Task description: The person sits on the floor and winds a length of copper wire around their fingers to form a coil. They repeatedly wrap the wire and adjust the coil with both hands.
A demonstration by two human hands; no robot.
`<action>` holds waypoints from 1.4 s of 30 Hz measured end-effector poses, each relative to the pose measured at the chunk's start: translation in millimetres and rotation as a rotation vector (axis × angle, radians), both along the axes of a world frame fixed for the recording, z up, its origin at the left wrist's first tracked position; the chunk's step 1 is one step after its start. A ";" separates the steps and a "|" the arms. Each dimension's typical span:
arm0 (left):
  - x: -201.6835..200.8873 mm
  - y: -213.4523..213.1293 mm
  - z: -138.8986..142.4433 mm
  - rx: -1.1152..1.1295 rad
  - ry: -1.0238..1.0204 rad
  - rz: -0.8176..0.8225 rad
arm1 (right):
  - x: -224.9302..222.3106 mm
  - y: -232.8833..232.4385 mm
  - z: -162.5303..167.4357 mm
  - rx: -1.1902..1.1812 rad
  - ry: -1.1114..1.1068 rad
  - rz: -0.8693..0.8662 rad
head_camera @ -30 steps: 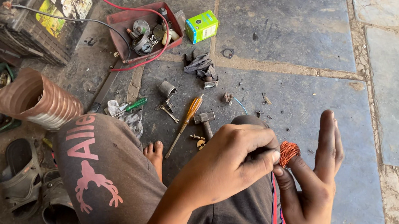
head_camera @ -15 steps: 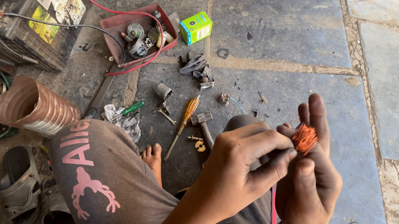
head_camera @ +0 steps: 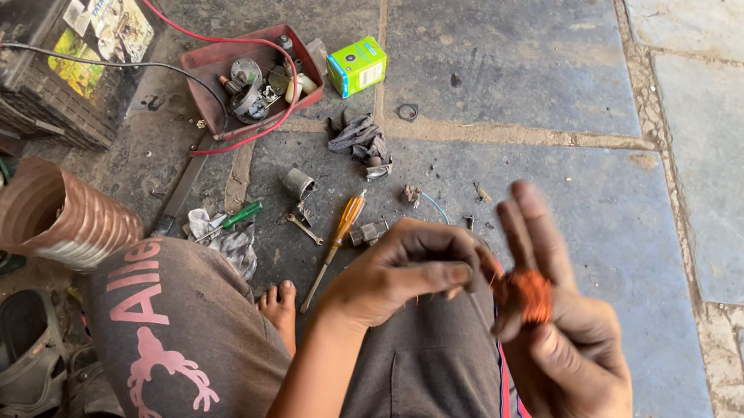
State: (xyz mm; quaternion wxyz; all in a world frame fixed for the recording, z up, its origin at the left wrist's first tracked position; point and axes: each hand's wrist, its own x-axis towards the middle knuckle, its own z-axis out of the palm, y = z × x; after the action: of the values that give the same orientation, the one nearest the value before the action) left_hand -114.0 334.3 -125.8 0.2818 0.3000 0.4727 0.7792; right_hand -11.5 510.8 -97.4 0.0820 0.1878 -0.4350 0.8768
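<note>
A: Entry, hands. Against the frame half a second before, the right hand [head_camera: 568, 354] had opened: index and middle fingers [head_camera: 528, 229] stood up and apart, where they were curled closer round the coil [head_camera: 527, 295]. The coil sat lower against the palm, pinched between thumb and lower fingers, over the lap.

B: And the left hand [head_camera: 401, 278]?

A: Fingers bunched together, tips closed near the coil's left side. Whether they gripped a wire end, could not tell; a thin reddish strand seemed to run between hand and coil, blurred.

B: Coil orientation?

A: Motion blur hid its shape. Read as a small orange-copper lump; long axis not determinable.

B: Hidden parts?

A: Right wrist cut off by the bottom edge. Left forearm covered part of the lap.

B: Farther out?

A: Screwdriver [head_camera: 334, 243] with orange handle lay on the floor, tip toward the knee, handle away. Beyond it, red tray [head_camera: 216, 65] of parts, green box [head_camera: 356, 65], battery [head_camera: 21, 34] at far left, partly cropped. Positions unchanged from earlier.
</note>
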 end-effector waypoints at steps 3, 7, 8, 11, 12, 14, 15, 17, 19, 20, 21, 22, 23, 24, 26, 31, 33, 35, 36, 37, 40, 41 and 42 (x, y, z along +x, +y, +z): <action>-0.1 -4.3 0.2 -0.065 0.015 0.027 | 2.1 13.6 -2.2 0.162 -0.009 0.087; 8.8 2.6 26.8 -0.191 0.193 0.101 | 4.0 34.6 7.5 0.410 0.028 0.135; 11.0 2.9 37.3 -0.233 0.254 0.132 | 5.1 36.9 10.1 0.469 0.037 0.109; 22.4 6.3 71.2 -0.380 0.444 0.231 | 6.5 43.7 17.2 0.637 0.100 0.015; 29.3 3.3 80.7 -0.448 0.493 0.264 | 7.1 42.9 16.7 0.680 0.120 -0.018; 43.8 4.6 94.3 -0.550 0.652 0.357 | 11.2 40.7 14.1 0.783 0.154 -0.099; 53.8 5.8 98.1 -0.584 0.760 0.428 | 12.6 39.1 11.6 0.843 0.172 -0.135; 74.4 13.2 99.7 -0.670 0.903 0.562 | 19.0 34.7 5.3 0.920 0.187 -0.238; 97.9 22.3 96.3 -0.789 0.975 0.690 | 24.5 26.2 -3.4 0.940 0.191 -0.373; 108.6 27.0 92.9 -0.770 0.972 0.708 | 27.0 22.8 -7.8 0.900 0.168 -0.419; 118.8 31.7 89.6 -0.753 0.968 0.728 | 29.2 20.2 -12.0 0.860 0.145 -0.463; 126.6 35.5 85.5 -0.735 0.963 0.750 | 31.2 18.8 -16.1 0.819 0.124 -0.504; 132.8 38.7 80.8 -0.697 0.927 0.771 | 34.0 18.7 -20.0 0.759 0.121 -0.496; 139.1 42.6 75.6 -0.659 0.884 0.797 | 36.9 20.4 -23.8 0.702 0.116 -0.480; 149.8 52.1 63.4 -0.569 0.767 0.841 | 41.5 28.8 -30.5 0.631 0.099 -0.414; 149.1 72.7 33.4 -0.372 0.396 0.718 | 55.7 41.4 -47.9 0.179 0.011 -0.222; 145.1 77.3 26.0 -0.139 0.043 0.523 | 61.6 39.4 -52.0 -0.042 -0.142 -0.176; 140.3 75.2 21.3 0.000 -0.107 0.404 | 59.8 34.5 -53.5 -0.140 -0.193 -0.143; 140.3 72.2 19.9 0.020 -0.101 0.396 | 58.5 32.4 -53.0 -0.126 -0.186 -0.124; 140.3 68.5 19.0 0.042 -0.102 0.387 | 58.8 29.6 -51.8 -0.107 -0.185 -0.108; 135.4 49.8 21.3 0.050 -0.089 0.367 | 59.2 16.6 -46.2 -0.386 -0.255 0.096; 134.0 42.0 23.7 -0.012 -0.004 0.387 | 58.7 11.4 -44.3 -0.332 -0.260 0.082; 132.4 33.7 26.5 -0.072 0.082 0.409 | 57.3 6.2 -42.9 -0.275 -0.266 0.072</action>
State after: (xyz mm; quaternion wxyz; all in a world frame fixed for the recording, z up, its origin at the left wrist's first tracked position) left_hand 18.5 368.0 -99.3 0.1090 0.2190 0.5625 0.7898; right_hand 45.8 517.0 -140.3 0.0176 0.0728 -0.3111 0.9474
